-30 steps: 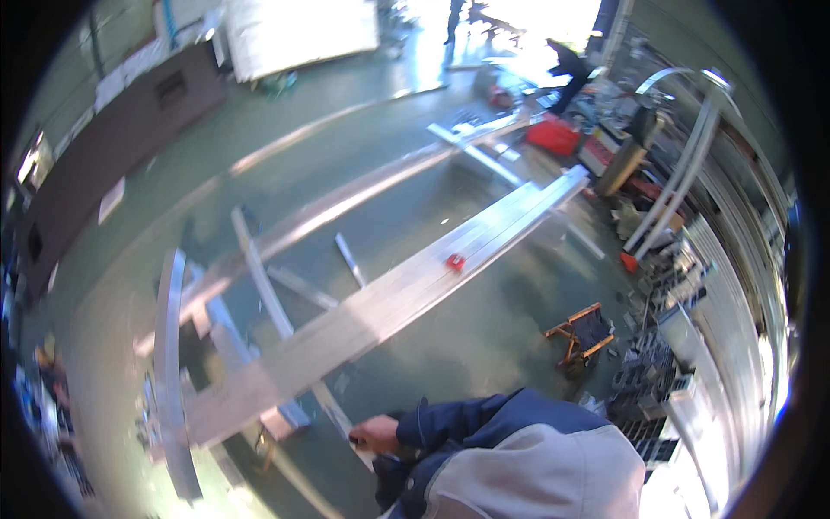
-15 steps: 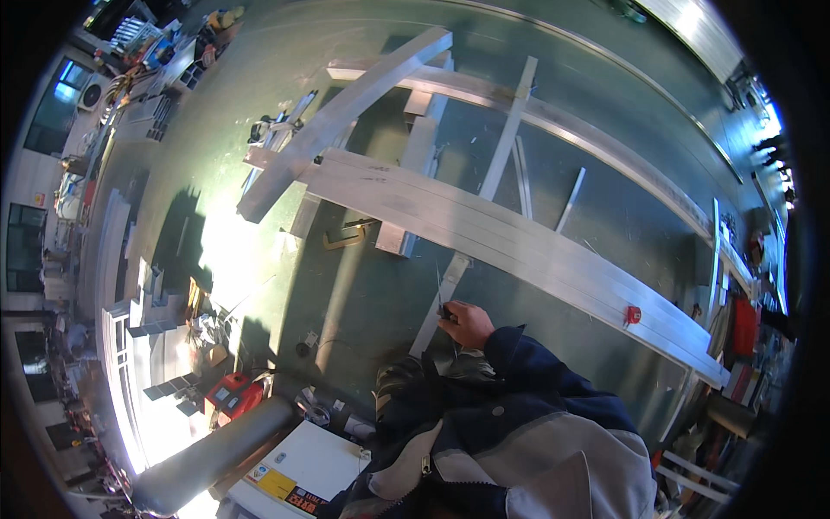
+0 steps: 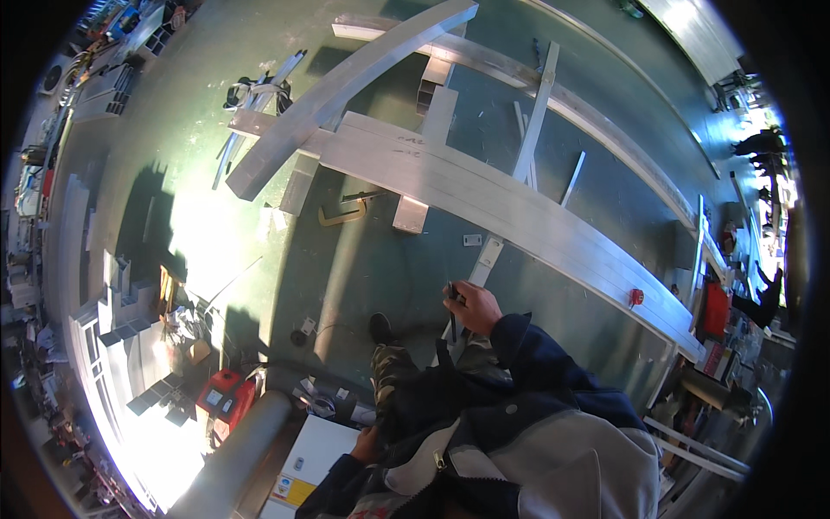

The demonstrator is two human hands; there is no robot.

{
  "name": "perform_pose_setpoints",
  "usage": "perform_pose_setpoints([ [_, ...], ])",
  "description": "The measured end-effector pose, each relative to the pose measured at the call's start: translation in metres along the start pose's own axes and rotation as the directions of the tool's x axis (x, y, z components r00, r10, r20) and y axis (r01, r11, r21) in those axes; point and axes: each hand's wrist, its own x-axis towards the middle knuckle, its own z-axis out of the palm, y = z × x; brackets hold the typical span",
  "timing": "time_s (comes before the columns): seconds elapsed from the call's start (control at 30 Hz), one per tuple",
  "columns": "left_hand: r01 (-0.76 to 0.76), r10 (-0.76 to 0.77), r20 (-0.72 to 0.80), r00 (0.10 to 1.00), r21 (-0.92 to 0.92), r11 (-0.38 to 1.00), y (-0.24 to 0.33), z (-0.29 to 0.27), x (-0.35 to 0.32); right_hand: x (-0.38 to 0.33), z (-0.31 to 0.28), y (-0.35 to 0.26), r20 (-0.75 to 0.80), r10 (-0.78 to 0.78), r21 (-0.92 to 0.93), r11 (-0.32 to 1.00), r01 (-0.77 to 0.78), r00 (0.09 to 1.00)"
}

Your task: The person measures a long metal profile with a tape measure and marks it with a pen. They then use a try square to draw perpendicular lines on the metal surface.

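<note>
My right hand (image 3: 475,307) is closed around a thin black tool (image 3: 452,301), whose exact kind I cannot make out. It hangs over a narrow metal bar with holes (image 3: 486,264), on the near side of a long, wide aluminium beam (image 3: 484,212). My left hand (image 3: 367,445) is low beside my thigh, near a white box (image 3: 327,448); its fingers are mostly hidden. A red tape measure (image 3: 636,297) sits on the right part of the wide beam.
A curved beam (image 3: 354,86) crosses the beam's left end. A C-clamp (image 3: 341,214) lies on the floor. Nearer are a red machine (image 3: 226,402) and a grey cylinder (image 3: 246,445). Metal profiles (image 3: 117,303) stand at the left; another long beam (image 3: 622,143) lies beyond.
My view has shifted. My left hand has come into view beside the white box. The right hand has turned, and the black tool now points down below it.
</note>
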Motion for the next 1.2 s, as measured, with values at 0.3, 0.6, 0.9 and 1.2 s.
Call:
perform_pose_setpoints([
  [0.3,0.006,-0.019,0.206,0.978,0.065,0.998,-0.019,-0.145,-0.056,0.034,0.087,-0.077,-0.096,-0.056,-0.031,0.998,0.053,0.994],
  [0.6,-0.045,0.067,0.017,0.998,-0.564,0.824,-0.052,-0.212,-0.064,0.081,0.128,-0.138,-0.031,-0.048,0.031,0.998,0.048,0.998],
  [0.9,-0.552,0.567,-0.314,0.762,0.143,0.821,0.2,-0.367,0.098,0.129,0.161,-0.204,-0.038,0.022,0.47,0.883,-0.001,0.999],
  [1.2,-0.427,0.267,-0.514,0.815,-0.221,0.877,0.233,-0.443,0.215,0.323,0.079,-0.077,-0.465,0.005,-0.094,0.994,-0.055,0.885],
])
